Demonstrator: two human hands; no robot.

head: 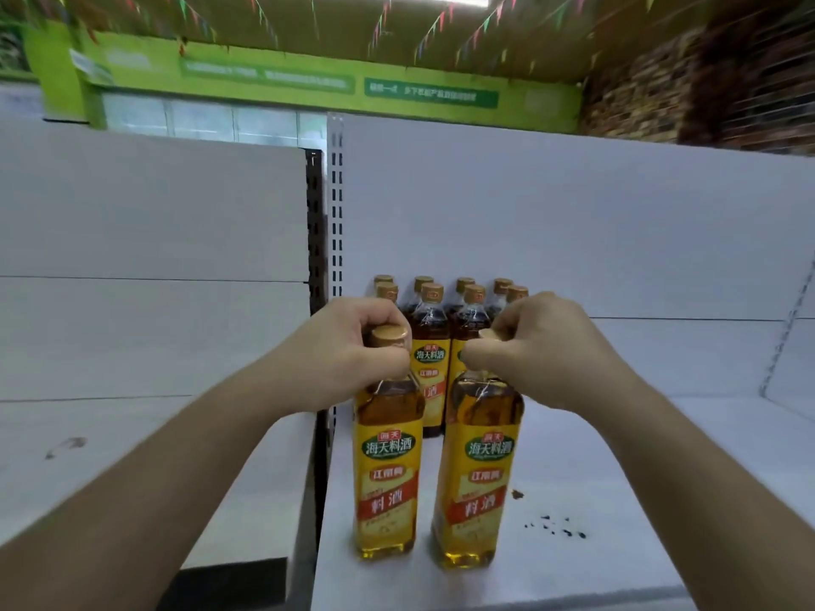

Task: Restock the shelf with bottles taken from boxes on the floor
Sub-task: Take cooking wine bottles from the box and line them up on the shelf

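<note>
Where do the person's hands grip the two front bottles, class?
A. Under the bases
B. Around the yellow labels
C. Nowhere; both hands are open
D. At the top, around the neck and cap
D: the left hand curls round the top of the left bottle and the right hand round the top of the right bottle, leaving the labels and bases uncovered.

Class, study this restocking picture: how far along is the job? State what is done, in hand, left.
Done: a block of bottles stands at the back of the shelf. In hand: the left hand grips the left bottle and the right hand the right bottle, by their necks. Left: the shelf has room for many more.
</note>
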